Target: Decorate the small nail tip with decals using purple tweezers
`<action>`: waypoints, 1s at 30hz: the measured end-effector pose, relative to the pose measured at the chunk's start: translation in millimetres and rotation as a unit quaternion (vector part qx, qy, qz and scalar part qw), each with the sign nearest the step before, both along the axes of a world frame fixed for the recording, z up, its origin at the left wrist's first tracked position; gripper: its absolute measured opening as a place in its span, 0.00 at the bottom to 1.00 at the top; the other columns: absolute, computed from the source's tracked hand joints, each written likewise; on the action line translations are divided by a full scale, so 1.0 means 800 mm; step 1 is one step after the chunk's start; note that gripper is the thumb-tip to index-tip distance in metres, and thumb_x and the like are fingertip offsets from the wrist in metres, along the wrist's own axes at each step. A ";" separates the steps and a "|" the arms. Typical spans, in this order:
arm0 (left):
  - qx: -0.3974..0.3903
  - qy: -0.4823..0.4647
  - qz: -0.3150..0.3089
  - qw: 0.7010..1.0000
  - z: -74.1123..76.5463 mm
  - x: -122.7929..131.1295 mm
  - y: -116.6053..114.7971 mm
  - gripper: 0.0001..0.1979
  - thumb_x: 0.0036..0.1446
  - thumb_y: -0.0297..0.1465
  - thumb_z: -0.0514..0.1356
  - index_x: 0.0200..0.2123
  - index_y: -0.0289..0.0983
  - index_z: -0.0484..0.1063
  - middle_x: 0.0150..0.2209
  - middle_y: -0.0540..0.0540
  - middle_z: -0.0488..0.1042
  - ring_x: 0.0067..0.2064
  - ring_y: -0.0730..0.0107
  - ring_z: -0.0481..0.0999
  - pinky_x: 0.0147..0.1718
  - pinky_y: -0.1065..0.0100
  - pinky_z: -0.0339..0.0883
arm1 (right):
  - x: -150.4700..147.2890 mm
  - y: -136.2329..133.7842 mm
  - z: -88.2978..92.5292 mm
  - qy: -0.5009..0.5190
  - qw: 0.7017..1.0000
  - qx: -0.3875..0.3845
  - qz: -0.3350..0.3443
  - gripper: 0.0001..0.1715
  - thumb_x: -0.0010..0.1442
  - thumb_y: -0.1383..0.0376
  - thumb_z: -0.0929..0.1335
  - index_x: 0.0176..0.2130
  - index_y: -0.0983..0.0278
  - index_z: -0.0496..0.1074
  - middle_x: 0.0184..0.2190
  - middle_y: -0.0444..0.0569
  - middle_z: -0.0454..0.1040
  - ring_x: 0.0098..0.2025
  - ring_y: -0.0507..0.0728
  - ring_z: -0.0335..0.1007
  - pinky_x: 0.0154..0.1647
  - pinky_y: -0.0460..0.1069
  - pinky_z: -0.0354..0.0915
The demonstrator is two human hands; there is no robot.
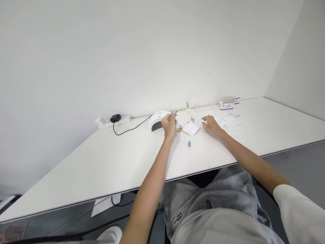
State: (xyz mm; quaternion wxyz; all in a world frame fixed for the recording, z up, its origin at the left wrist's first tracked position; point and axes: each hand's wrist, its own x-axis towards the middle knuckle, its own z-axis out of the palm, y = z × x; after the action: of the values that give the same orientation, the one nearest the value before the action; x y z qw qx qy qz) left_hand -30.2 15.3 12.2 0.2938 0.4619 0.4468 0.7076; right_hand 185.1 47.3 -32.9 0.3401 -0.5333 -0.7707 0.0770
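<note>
My left hand (169, 126) is closed around a thin purple stick (172, 110), whose ends show above and below the fingers; its exact kind is unclear. It is in front of a white nail lamp (159, 115). Resting low over the table, my right hand (211, 124) has its fingers apart, beside small dotted sheets (204, 130). Between the hands lies a white paper sheet (191, 128), slightly raised. A small gold-brown item (179, 129) is partly hidden by my left hand. Nearer me is a small blue-grey piece (189, 144).
A pale nail polish bottle (188, 109) stands near the wall, beside a clear tray (204, 108). Small boxes (226, 103) and loose papers (231, 121) are at right. At left are a black adapter (115, 118), a power strip (105, 125) and a black cable (132, 129).
</note>
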 end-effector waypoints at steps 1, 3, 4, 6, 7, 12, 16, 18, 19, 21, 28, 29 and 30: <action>0.000 0.023 0.002 1.000 -0.001 0.001 0.000 0.10 0.54 0.36 0.59 0.26 0.35 0.70 0.14 0.55 0.59 0.17 0.79 0.56 0.17 0.75 0.48 | 0.004 0.003 -0.003 -0.020 1.000 -0.015 -0.009 0.21 0.58 0.67 0.63 0.50 0.69 0.72 0.47 0.59 0.72 0.52 0.65 0.63 0.55 0.58 0.58; -0.001 0.072 -0.015 0.997 -0.005 0.002 -0.001 0.10 0.54 0.36 0.58 0.26 0.35 0.70 0.14 0.55 0.57 0.17 0.79 0.55 0.17 0.74 0.47 | 0.008 0.007 -0.007 -0.045 0.998 -0.042 0.004 0.24 0.60 0.63 0.63 0.55 0.67 0.68 0.52 0.59 0.69 0.56 0.65 0.60 0.57 0.59 0.56; -0.002 0.094 -0.033 0.995 -0.007 0.003 -0.001 0.11 0.54 0.36 0.58 0.26 0.35 0.70 0.14 0.55 0.57 0.17 0.79 0.55 0.17 0.74 0.47 | 0.008 0.008 -0.008 -0.053 0.997 -0.053 0.018 0.26 0.61 0.61 0.63 0.57 0.67 0.66 0.54 0.59 0.68 0.57 0.65 0.59 0.58 0.59 0.55; -0.004 0.131 -0.068 0.989 -0.011 0.006 0.000 0.11 0.54 0.38 0.58 0.28 0.36 0.71 0.14 0.55 0.57 0.17 0.78 0.55 0.17 0.74 0.47 | 0.004 0.006 -0.006 -0.064 0.994 -0.079 0.042 0.28 0.63 0.58 0.62 0.59 0.66 0.64 0.57 0.58 0.67 0.60 0.65 0.57 0.59 0.59 0.53; -0.003 0.146 -0.078 0.986 -0.012 0.007 0.000 0.11 0.55 0.38 0.58 0.28 0.36 0.72 0.14 0.55 0.57 0.17 0.78 0.55 0.18 0.74 0.48 | 0.000 0.004 -0.004 -0.068 0.992 -0.094 0.050 0.29 0.63 0.56 0.62 0.59 0.66 0.63 0.58 0.59 0.66 0.61 0.66 0.56 0.59 0.59 0.53; 0.008 0.169 -0.086 0.982 -0.015 0.009 -0.001 0.12 0.55 0.39 0.58 0.29 0.36 0.73 0.14 0.55 0.58 0.18 0.77 0.56 0.18 0.74 0.49 | -0.017 -0.010 0.004 -0.061 0.987 -0.120 0.090 0.34 0.60 0.49 0.65 0.58 0.64 0.65 0.57 0.59 0.67 0.60 0.67 0.57 0.58 0.59 0.52; 0.019 0.154 -0.088 0.984 -0.016 0.009 0.001 0.13 0.55 0.40 0.59 0.29 0.36 0.73 0.14 0.54 0.59 0.17 0.77 0.56 0.17 0.73 0.48 | -0.024 -0.015 0.002 -0.045 0.988 -0.111 0.095 0.36 0.55 0.51 0.70 0.59 0.63 0.65 0.55 0.56 0.69 0.58 0.67 0.58 0.58 0.60 0.51; 0.019 0.149 -0.089 0.985 -0.016 0.008 0.001 0.13 0.55 0.40 0.59 0.29 0.36 0.73 0.14 0.55 0.59 0.17 0.77 0.56 0.17 0.73 0.48 | -0.024 -0.014 0.000 -0.026 0.989 -0.108 0.100 0.37 0.52 0.53 0.72 0.58 0.62 0.65 0.53 0.55 0.70 0.56 0.66 0.59 0.57 0.60 0.52; 0.018 0.148 -0.088 0.985 -0.016 0.008 0.001 0.13 0.55 0.40 0.59 0.29 0.36 0.73 0.14 0.55 0.58 0.16 0.77 0.55 0.17 0.73 0.48 | -0.024 -0.013 -0.001 -0.013 0.989 -0.107 0.104 0.38 0.50 0.55 0.73 0.57 0.61 0.65 0.51 0.54 0.71 0.55 0.65 0.61 0.56 0.59 0.53; 0.016 0.149 -0.085 0.985 -0.015 0.008 -0.001 0.13 0.55 0.40 0.59 0.29 0.36 0.73 0.14 0.55 0.58 0.17 0.77 0.55 0.17 0.73 0.49 | -0.023 -0.011 -0.002 0.020 0.988 -0.108 0.111 0.40 0.47 0.58 0.75 0.57 0.61 0.65 0.49 0.53 0.71 0.51 0.62 0.63 0.55 0.58 0.56; 0.016 0.145 -0.081 0.986 -0.012 0.008 -0.004 0.12 0.55 0.39 0.59 0.28 0.36 0.73 0.14 0.54 0.58 0.17 0.78 0.55 0.17 0.73 0.48 | -0.017 -0.006 0.004 0.219 0.944 -0.195 0.152 0.35 0.43 0.63 0.75 0.51 0.65 0.70 0.37 0.50 0.72 0.34 0.53 0.67 0.34 0.48 0.65; 0.017 0.144 -0.081 0.986 -0.011 0.008 -0.004 0.12 0.55 0.39 0.59 0.28 0.36 0.73 0.14 0.54 0.58 0.17 0.78 0.55 0.17 0.73 0.48 | -0.015 -0.004 0.007 0.245 0.933 -0.211 0.159 0.31 0.44 0.62 0.75 0.48 0.66 0.72 0.35 0.50 0.72 0.32 0.52 0.66 0.32 0.48 0.65; 0.018 0.142 -0.082 0.986 -0.011 0.008 -0.003 0.12 0.55 0.39 0.59 0.29 0.36 0.73 0.14 0.55 0.58 0.17 0.78 0.55 0.17 0.73 0.48 | -0.012 -0.003 0.010 0.271 0.923 -0.221 0.159 0.27 0.44 0.61 0.75 0.44 0.67 0.73 0.34 0.50 0.73 0.31 0.52 0.66 0.30 0.47 0.64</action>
State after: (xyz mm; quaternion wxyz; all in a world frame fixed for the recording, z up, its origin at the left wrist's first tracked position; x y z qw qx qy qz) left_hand -24.1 12.5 3.4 0.2759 0.5978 0.4316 0.6167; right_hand 175.4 45.2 -24.7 0.3929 -0.4241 -0.6871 0.4400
